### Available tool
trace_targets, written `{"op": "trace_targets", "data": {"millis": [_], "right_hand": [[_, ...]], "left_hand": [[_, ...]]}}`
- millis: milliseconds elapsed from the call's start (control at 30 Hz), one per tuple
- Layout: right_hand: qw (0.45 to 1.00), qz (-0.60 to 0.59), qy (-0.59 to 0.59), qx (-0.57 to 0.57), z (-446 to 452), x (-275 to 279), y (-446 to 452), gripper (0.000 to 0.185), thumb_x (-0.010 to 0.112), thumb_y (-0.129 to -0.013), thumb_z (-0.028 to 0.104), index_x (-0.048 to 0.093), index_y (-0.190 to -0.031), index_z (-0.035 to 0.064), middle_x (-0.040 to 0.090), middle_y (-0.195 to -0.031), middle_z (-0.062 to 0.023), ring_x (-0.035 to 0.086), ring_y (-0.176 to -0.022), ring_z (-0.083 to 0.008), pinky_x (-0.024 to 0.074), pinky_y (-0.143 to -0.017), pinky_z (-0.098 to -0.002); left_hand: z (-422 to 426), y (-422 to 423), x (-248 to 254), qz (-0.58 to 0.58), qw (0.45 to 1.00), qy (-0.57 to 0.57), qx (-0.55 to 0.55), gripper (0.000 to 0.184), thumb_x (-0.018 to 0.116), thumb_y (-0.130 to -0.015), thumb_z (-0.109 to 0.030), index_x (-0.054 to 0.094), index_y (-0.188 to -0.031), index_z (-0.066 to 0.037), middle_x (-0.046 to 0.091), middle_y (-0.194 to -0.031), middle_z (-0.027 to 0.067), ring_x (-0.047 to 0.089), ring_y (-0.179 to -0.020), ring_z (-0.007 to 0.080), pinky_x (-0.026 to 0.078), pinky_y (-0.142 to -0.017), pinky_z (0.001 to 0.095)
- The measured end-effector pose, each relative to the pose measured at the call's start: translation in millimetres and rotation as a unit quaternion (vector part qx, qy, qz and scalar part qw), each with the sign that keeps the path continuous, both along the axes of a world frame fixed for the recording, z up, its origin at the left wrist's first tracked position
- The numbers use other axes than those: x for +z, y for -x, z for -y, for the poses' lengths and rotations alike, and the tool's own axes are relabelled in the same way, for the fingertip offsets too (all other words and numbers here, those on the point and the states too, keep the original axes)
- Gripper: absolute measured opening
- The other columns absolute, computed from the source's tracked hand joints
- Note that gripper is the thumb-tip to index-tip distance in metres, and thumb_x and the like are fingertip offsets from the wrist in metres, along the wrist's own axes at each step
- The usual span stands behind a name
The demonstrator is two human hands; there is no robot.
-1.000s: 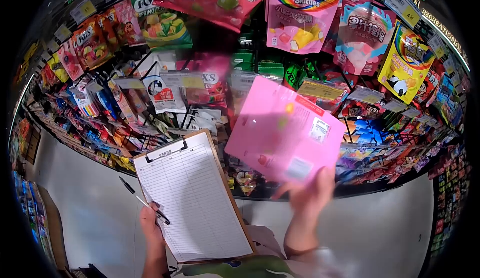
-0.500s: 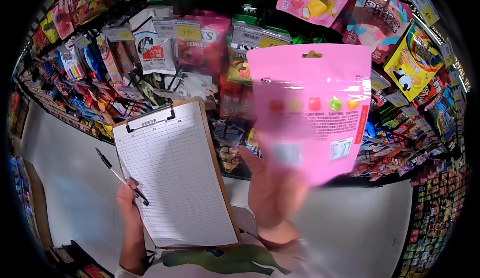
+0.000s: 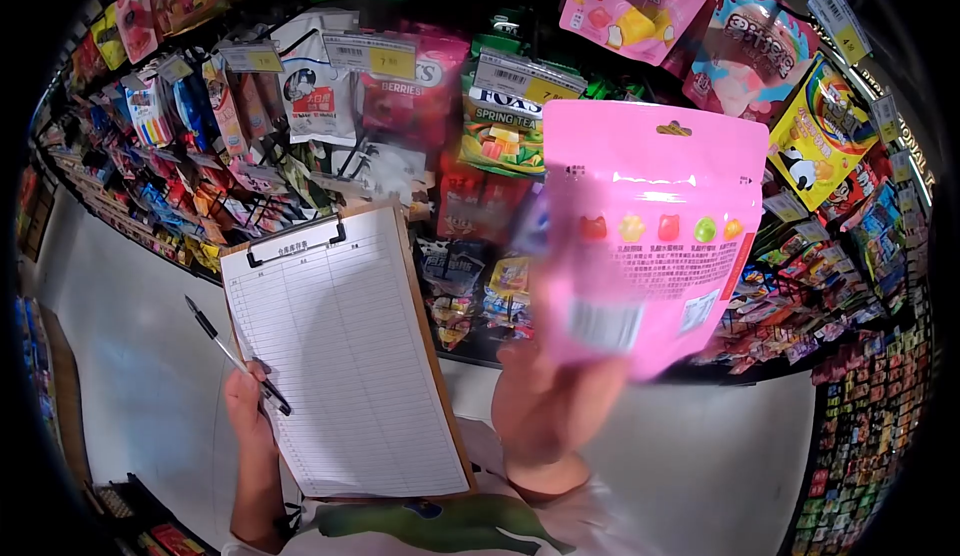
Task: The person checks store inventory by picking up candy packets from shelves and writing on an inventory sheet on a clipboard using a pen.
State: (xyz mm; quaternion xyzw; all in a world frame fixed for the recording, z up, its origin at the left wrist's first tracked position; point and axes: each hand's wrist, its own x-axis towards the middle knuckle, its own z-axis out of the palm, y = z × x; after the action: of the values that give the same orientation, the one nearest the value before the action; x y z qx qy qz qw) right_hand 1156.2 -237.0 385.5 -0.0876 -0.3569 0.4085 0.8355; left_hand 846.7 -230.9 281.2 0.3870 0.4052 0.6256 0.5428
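Note:
A clipboard with a ruled paper form (image 3: 345,356) rests against my body. At its left edge my left hand (image 3: 247,401) is closed on a black and white pen (image 3: 236,356), with its fingers by the board. My right hand (image 3: 555,396), slightly blurred, grips the lower left part of a pink candy pouch (image 3: 655,196). The pouch is upright with its printed back towards me, showing candy pictures, small text and a barcode. Some of my right fingers are hidden behind the pouch.
Shelves of hanging candy bags curve across the view, with a Fox's bag (image 3: 503,126), a white bag (image 3: 318,91), a yellow pouch (image 3: 820,136) and price tags (image 3: 370,56). Grey floor (image 3: 140,356) shows below. More racks (image 3: 865,446) stand at the right.
The pink pouch has turned from tilted to upright, come closer and moved right, with my right hand below it. The clipboard and my left hand have shifted left in view.

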Motion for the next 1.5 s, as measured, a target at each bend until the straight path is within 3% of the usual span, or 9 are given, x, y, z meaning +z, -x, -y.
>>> {"op": "trace_targets", "data": {"millis": [667, 733, 967, 1100, 1200, 1267, 1333, 1367, 1500], "right_hand": [[0.998, -0.018, 0.023, -0.055, -6.8, 15.0, 10.6, 0.056, 0.036, -0.105, 0.033, 0.015, -0.148, 0.0032, 0.035, -0.146, -0.0266, 0.045, -0.129, -0.0473, 0.0618, -0.072, -0.0513], [0.995, 0.007, 0.053, -0.085, -7.6, 16.8, 14.1, 0.055, 0.036, -0.106, 0.03, 0.016, -0.152, 0.0086, 0.031, -0.153, -0.0152, 0.044, -0.132, -0.0441, 0.0588, -0.065, -0.031], [0.995, 0.016, 0.042, -0.091, -13.8, 19.5, 19.7, 0.055, 0.036, -0.105, 0.029, 0.017, -0.151, 0.0067, 0.031, -0.152, -0.0173, 0.045, -0.131, -0.0448, 0.0589, -0.064, -0.0339], [0.996, 0.005, 0.051, -0.075, -19.3, 20.6, 21.3, 0.057, 0.039, -0.104, 0.032, 0.018, -0.149, 0.0044, 0.045, -0.141, -0.0223, 0.054, -0.123, -0.0424, 0.0609, -0.064, -0.0391], [0.996, -0.011, 0.048, -0.072, -23.4, 19.7, 24.8, 0.057, 0.04, -0.104, 0.033, 0.018, -0.147, 0.0024, 0.047, -0.137, -0.024, 0.056, -0.12, -0.0429, 0.0619, -0.065, -0.0437], [0.996, -0.026, 0.053, -0.069, -26.9, 19.6, 28.7, 0.057, 0.04, -0.104, 0.033, 0.018, -0.147, 0.0016, 0.048, -0.135, -0.0254, 0.056, -0.119, -0.0438, 0.0622, -0.065, -0.0463], [0.99, -0.081, 0.086, -0.074, -29.3, 16.7, 31.9, 0.055, 0.042, -0.103, 0.03, 0.02, -0.146, 0.0014, 0.049, -0.133, -0.0273, 0.058, -0.114, -0.0461, 0.0614, -0.062, -0.0478], [0.996, -0.068, 0.049, -0.003, -22.9, 0.3, 26.0, 0.034, 0.045, -0.103, 0.025, 0.053, -0.123, -0.0015, 0.058, -0.124, -0.0214, 0.053, -0.124, -0.0377, 0.0557, -0.084, -0.0508], [0.998, -0.058, -0.015, 0.009, -34.0, -16.9, 22.8, 0.037, 0.043, -0.105, 0.03, 0.052, -0.121, -0.0019, 0.056, -0.129, -0.0234, 0.048, -0.129, -0.0418, 0.0569, -0.08, -0.0513]], "left_hand": [[-4.4, 11.4, -4.8, -0.015, 1.0, 0.01, 0.004, 0.03, 0.063, -0.093, -0.034, 0.052, -0.084, -0.007, 0.056, -0.09, 0.0029, 0.049, -0.088, 0.0129, 0.037, -0.081, 0.0281], [-5.6, 12.0, -4.0, -0.015, 1.0, 0.007, 0.009, 0.03, 0.063, -0.093, -0.034, 0.053, -0.084, -0.006, 0.057, -0.09, 0.0031, 0.049, -0.088, 0.0131, 0.038, -0.081, 0.0281], [-5.7, 13.5, 3.4, -0.002, 1.0, 0.005, 0.013, 0.031, 0.062, -0.093, -0.034, 0.053, -0.083, -0.006, 0.058, -0.09, 0.0041, 0.051, -0.089, 0.0135, 0.038, -0.084, 0.0286], [-10.9, 25.0, -21.3, -0.033, 0.998, -0.025, 0.052, 0.029, 0.057, -0.096, -0.035, 0.051, -0.087, -0.008, 0.063, -0.091, 0.0079, 0.061, -0.086, 0.0153, 0.05, -0.075, 0.0318], [-10.3, 13.6, 10.3, -0.023, 0.999, -0.025, 0.035, 0.031, 0.056, -0.096, -0.037, 0.052, -0.088, -0.007, 0.059, -0.085, 0.0042, 0.057, -0.083, 0.0133, 0.047, -0.074, 0.0307], [-6.1, 26.5, 10.9, -0.165, 0.981, 0.089, 0.046, 0.037, 0.045, -0.102, -0.03, 0.059, -0.113, 0.003, 0.062, -0.103, 0.0099, 0.057, -0.095, 0.0182, 0.045, -0.083, 0.0317], [-8.1, 23.3, 19.5, -0.154, 0.982, 0.096, 0.045, 0.037, 0.044, -0.102, -0.029, 0.059, -0.114, 0.003, 0.062, -0.104, 0.0106, 0.056, -0.097, 0.0193, 0.045, -0.085, 0.0329], [-7.8, 20.6, 23.3, -0.142, 0.983, 0.112, 0.043, 0.037, 0.043, -0.102, -0.028, 0.059, -0.114, 0.003, 0.062, -0.106, 0.0114, 0.056, -0.099, 0.0203, 0.045, -0.086, 0.0341], [-10.4, 16.3, 35.4, -0.158, 0.98, 0.121, 0.035, 0.036, 0.043, -0.102, -0.027, 0.06, -0.112, 0.002, 0.061, -0.106, 0.0106, 0.055, -0.098, 0.0198, 0.044, -0.086, 0.0343]]}}
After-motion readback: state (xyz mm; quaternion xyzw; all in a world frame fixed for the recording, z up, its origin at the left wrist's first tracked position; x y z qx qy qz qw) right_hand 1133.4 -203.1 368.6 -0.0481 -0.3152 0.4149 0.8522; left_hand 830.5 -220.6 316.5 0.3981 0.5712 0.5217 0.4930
